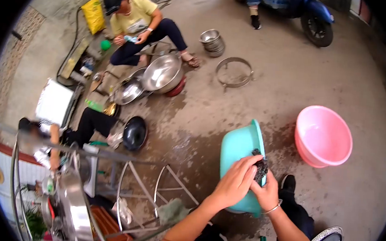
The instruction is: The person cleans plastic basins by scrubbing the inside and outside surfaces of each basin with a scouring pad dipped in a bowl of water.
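Observation:
A dark, wiry steel wool scourer (261,169) sits between my two hands at the rim of a turquoise basin (236,146). My left hand (235,181) reaches over the basin, its fingers together and pressed against the scourer. From the other side my right hand (266,193), with a bracelet at the wrist, closes round the scourer's lower part. The basin stands tilted in view, and my hands hide part of its inside.
A pink basin (324,136) stands to the right. Ahead are a metal ring (234,73), stacked metal bowls (212,43) and a large steel bowl (162,73) by a seated person (135,22). A metal-framed rack (141,188) stands left, near another person (50,139). The ground is wet.

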Tool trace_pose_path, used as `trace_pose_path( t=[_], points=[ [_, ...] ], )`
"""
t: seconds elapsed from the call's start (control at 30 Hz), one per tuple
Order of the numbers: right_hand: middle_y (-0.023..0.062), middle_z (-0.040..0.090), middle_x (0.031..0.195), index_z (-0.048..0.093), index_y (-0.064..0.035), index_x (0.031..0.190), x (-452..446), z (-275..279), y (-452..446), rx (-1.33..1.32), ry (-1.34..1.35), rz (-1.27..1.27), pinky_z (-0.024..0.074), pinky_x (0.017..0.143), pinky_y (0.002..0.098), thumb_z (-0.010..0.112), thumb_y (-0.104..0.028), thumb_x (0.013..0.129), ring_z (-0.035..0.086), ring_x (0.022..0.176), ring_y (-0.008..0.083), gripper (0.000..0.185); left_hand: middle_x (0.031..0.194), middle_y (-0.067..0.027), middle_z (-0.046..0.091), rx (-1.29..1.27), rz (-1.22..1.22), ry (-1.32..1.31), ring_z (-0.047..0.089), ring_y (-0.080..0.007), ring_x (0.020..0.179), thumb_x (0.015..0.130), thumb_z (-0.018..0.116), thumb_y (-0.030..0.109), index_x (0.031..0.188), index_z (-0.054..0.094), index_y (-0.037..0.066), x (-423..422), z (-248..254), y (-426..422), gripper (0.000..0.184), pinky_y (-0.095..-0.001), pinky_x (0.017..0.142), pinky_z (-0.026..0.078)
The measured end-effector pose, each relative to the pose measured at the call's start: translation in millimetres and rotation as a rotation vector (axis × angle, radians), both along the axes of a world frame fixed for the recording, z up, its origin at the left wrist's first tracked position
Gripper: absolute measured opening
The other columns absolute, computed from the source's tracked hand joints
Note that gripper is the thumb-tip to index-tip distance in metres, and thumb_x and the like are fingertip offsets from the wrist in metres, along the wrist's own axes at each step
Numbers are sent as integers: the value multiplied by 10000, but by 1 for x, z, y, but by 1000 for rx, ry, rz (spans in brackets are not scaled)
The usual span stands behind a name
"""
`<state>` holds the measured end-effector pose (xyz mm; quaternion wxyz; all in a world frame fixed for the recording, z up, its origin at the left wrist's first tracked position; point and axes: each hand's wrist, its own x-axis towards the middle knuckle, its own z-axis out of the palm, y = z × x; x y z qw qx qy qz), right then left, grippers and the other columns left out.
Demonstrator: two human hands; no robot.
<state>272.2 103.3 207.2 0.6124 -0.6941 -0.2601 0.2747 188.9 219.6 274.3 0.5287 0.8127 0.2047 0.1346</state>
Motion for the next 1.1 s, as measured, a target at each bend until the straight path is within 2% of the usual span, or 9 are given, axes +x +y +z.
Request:
trace_pose_path(
  t=[0.07, 0.13, 0.27, 0.4, 0.5, 0.8, 0.93, 1.0, 1.1],
  points=[
    [86, 658, 845, 586, 17, 1019, 13, -14, 22, -40, 87, -26, 489, 711, 289, 681, -118, 775, 591, 773, 117, 295, 1331, -210, 466, 426, 53, 117, 476, -375, 1201, 920, 536, 168, 1195, 570, 26, 7, 33, 27, 311, -412, 1012, 384],
    [12, 642, 866, 596, 12, 1020, 33, -18, 41, 37, 250, -24, 473, 714, 256, 641, -66, 786, 563, 784, 87, 250, 1337, -198, 466, 439, 211, 177, 484, -380, 1194, 883, 591, 187, 1175, 588, 37, 1, 64, 57, 329, -421, 1006, 394],
    [-26, 603, 893, 608, 20, 1025, 54, 40, 82, 59, 294, -152, 448, 695, 234, 569, -27, 815, 519, 780, 62, 219, 1279, -158, 528, -21, 348, 120, 630, -217, 962, 907, 591, 176, 1173, 574, 40, -37, 90, 133, 299, -336, 806, 517],
    [-19, 602, 897, 612, 23, 1026, 106, 166, 93, -22, 62, -220, 447, 690, 236, 571, -36, 809, 524, 790, 65, 228, 1139, -133, 616, -73, 552, 179, 626, -189, 946, 932, 565, 153, 1200, 544, 25, -58, 114, 181, 298, -318, 814, 501],
    [-26, 590, 892, 612, 24, 1036, 151, 268, 77, -13, 43, -295, 439, 695, 228, 575, -40, 812, 513, 785, 61, 235, 1130, -93, 603, -553, 614, 93, 621, -178, 947, 937, 570, 180, 1206, 534, 45, -29, 149, 196, 304, -309, 800, 498],
    [-39, 566, 844, 609, 31, 1007, 356, 298, 113, -187, -106, -441, 412, 662, 214, 591, -83, 839, 473, 749, 49, 204, 1156, -80, 575, -657, 520, -3, 591, -193, 1013, 899, 647, 326, 1273, 449, 73, 289, 204, 380, 493, -351, 832, 520],
    [-50, 547, 809, 609, 30, 992, 419, 278, 149, -191, -56, -507, 391, 628, 216, 583, -84, 844, 455, 732, 45, 189, 1449, -217, 303, -941, 490, -194, 378, -283, 1324, 862, 664, 432, 1457, 225, 60, 472, 198, 496, 828, -444, 1000, 456],
    [-23, 570, 893, 600, 34, 1043, 442, 267, 148, -260, 13, -472, 421, 705, 231, 572, -76, 842, 487, 799, 65, 231, 1526, -225, 130, -949, 491, -268, 254, -294, 1400, 841, 671, 475, 1505, 104, 122, 542, 211, 533, 941, -505, 1023, 423],
    [19, 576, 1025, 581, 38, 1111, 466, 245, 158, -170, 132, -526, 424, 826, 260, 554, -58, 837, 509, 917, 100, 291, 1535, -223, 98, -980, 644, -376, 263, -333, 1391, 794, 723, 480, 1477, 146, 62, 612, 216, 574, 988, -590, 979, 413]
  ],
)
